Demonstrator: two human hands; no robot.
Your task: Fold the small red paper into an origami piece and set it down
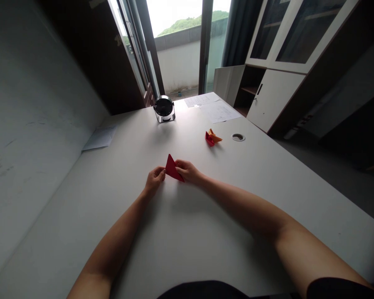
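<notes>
A red paper folded into a triangle (172, 167) is held just above the white table (187, 232), near its middle. My left hand (154, 181) pinches the paper's left edge with fingers closed. My right hand (188, 171) grips its right side, fingers curled over the fold. Both forearms reach in from the bottom of the view.
Two small folded paper pieces, red and orange (212, 137), lie farther back on the right, beside a round cable hole (238, 137). A small desk fan (164, 109) stands at the far edge. Paper sheets (216, 110) lie at the back, another sheet (100, 138) by the left wall.
</notes>
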